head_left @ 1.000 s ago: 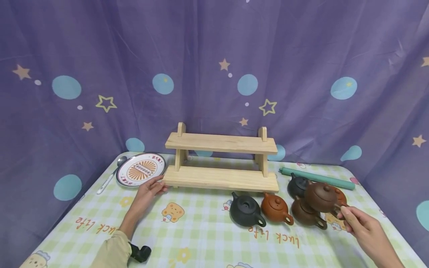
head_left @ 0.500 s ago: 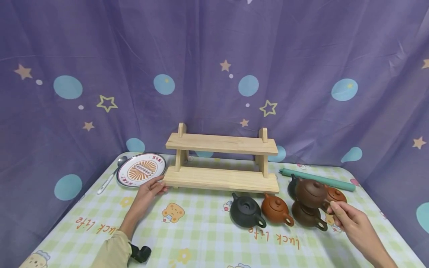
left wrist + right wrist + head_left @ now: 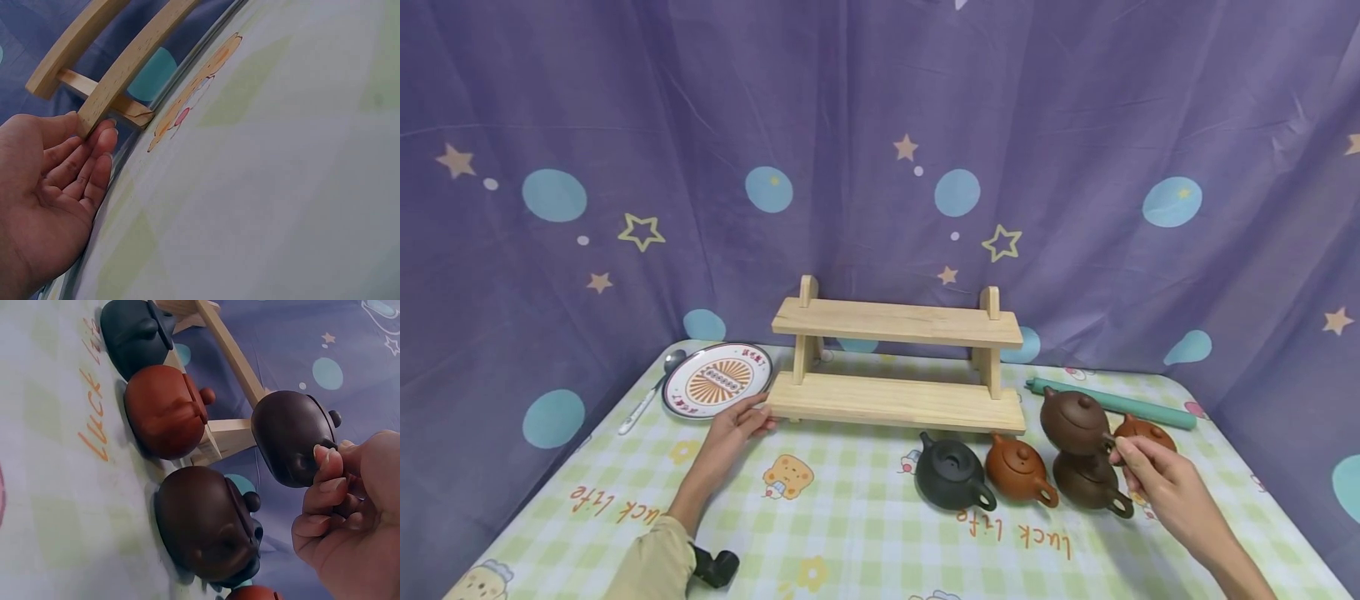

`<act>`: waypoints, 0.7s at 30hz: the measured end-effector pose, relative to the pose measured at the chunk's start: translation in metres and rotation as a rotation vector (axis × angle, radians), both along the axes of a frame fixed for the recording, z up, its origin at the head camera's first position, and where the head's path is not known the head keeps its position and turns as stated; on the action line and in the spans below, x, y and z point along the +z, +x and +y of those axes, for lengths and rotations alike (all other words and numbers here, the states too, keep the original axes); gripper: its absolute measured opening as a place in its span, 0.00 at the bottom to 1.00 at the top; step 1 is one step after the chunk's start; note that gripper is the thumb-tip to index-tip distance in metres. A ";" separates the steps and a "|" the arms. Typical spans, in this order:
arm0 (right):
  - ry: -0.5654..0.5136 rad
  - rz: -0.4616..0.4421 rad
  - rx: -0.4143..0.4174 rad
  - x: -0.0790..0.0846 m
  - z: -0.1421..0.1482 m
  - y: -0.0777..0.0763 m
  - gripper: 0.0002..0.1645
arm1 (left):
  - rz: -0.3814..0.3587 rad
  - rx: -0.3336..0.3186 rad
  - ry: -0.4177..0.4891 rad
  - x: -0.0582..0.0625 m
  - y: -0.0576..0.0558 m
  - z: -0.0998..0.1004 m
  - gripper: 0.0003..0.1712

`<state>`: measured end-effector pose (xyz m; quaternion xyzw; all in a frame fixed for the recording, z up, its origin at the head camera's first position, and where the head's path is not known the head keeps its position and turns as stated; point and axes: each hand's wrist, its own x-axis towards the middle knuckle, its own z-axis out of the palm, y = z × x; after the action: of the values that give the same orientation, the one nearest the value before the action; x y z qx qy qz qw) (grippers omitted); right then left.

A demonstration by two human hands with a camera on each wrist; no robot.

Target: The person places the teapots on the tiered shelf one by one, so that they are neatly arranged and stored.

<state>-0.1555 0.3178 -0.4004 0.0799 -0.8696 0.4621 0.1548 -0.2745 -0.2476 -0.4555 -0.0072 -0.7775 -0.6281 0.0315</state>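
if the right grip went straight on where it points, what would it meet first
Probably the wooden shelf, at its right end, with the held brown teapot touching before the right grip does; height and depth are hard to judge.

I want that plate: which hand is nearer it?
Left. The left hand is beside the plate, pinching the shelf; the right hand is far to the right, holding a brown teapot.
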 end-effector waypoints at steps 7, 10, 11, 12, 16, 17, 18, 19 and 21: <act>-0.010 0.034 0.058 0.003 -0.006 -0.009 0.18 | -0.012 0.003 0.000 0.000 -0.001 0.000 0.29; -0.023 0.041 0.062 0.003 -0.008 -0.013 0.17 | -0.012 0.003 0.005 0.000 -0.001 0.000 0.29; -0.026 0.046 0.062 0.002 -0.008 -0.015 0.17 | -0.012 0.002 0.007 0.000 -0.001 0.000 0.29; -0.026 0.051 0.061 0.002 -0.009 -0.016 0.17 | -0.012 0.002 0.009 0.000 -0.001 0.000 0.29; -0.029 0.080 0.065 0.002 -0.014 -0.020 0.15 | -0.016 0.004 0.012 0.000 -0.001 0.000 0.29; -0.029 0.082 0.068 0.002 -0.015 -0.021 0.15 | -0.016 0.003 0.013 0.000 -0.001 0.000 0.29; -0.029 0.084 0.072 0.003 -0.016 -0.022 0.15 | -0.016 0.004 0.014 0.000 -0.001 0.000 0.29; -0.028 0.085 0.077 0.003 -0.017 -0.023 0.16 | -0.015 0.005 0.015 0.000 -0.001 0.000 0.29; -0.026 0.083 0.087 0.005 -0.019 -0.024 0.16 | -0.011 0.002 0.022 0.000 0.000 0.000 0.29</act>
<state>-0.1796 0.2991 -0.3954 0.1348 -0.8521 0.4758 0.1715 -0.2750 -0.2480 -0.4556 -0.0030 -0.7707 -0.6365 0.0279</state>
